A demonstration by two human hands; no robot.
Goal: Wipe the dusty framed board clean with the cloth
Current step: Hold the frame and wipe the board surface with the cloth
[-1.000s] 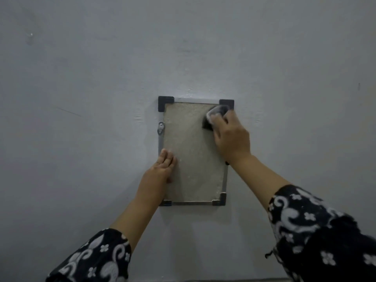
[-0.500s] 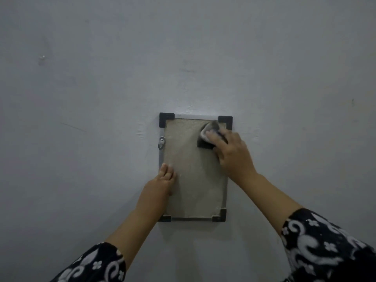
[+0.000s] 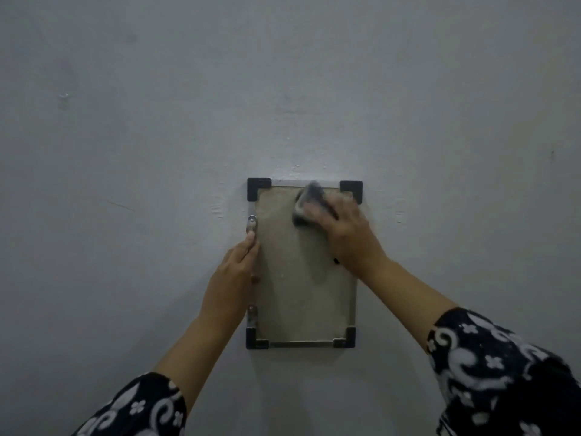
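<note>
A small framed board hangs upright on the wall, with a dusty beige face, a thin metal frame and black corner caps. My right hand presses a dark and light cloth against the board's upper part, near the top edge; the cloth and fingers are motion-blurred. My left hand lies along the frame's left edge, fingers straight and pointing up, the thumb touching the board's face.
The board sits on a plain pale grey wall that fills the view. Two metal brackets sit on the frame's left edge. Patterned black-and-white sleeves cover both forearms at the bottom corners.
My right hand has swept the cloth leftward from the top right corner toward the top middle. My left hand has shifted from the board's face to its left frame edge.
</note>
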